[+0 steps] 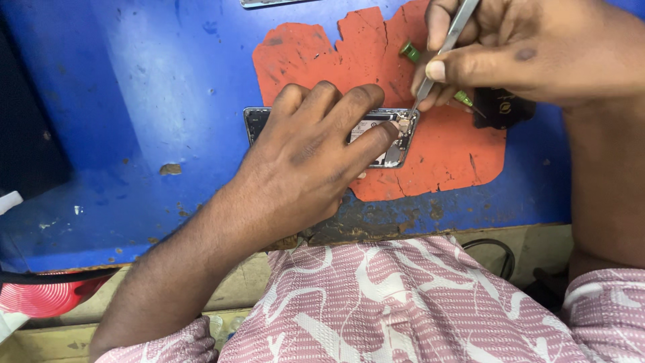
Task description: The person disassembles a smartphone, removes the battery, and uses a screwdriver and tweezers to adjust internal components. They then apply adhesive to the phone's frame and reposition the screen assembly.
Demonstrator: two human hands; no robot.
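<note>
Blue, chipped worktop (134, 101) underneath everything, paint flaking near the front edge. Left hand (309, 154) pressed flat over an opened smartphone (396, 134), fingers (373, 141) spread and released, gripping nothing, just pinning the phone down; index tip resting on the exposed inner parts near the phone's right end. Right hand (517, 54) clenched around metal tweezers (447, 47), pinched between thumb and forefingers, tips angled down to the phone's upper right corner (touching or just above, hard to tell). Green-handled tool (411, 50) lying just behind those fingers, mostly hidden by them. Phone lying lengthwise, partly on a torn orange-red mat (443, 148), its left end out on the bare blue surface. Small black object (504, 107) at the mat's right side, under the right wrist. Strip of a silver-edged item (269, 3) at the top border, well apart. Pink patterned shirt (403, 309) filling the lower view, with something red and ribbed (40, 299) low on the left below the worktop.
</note>
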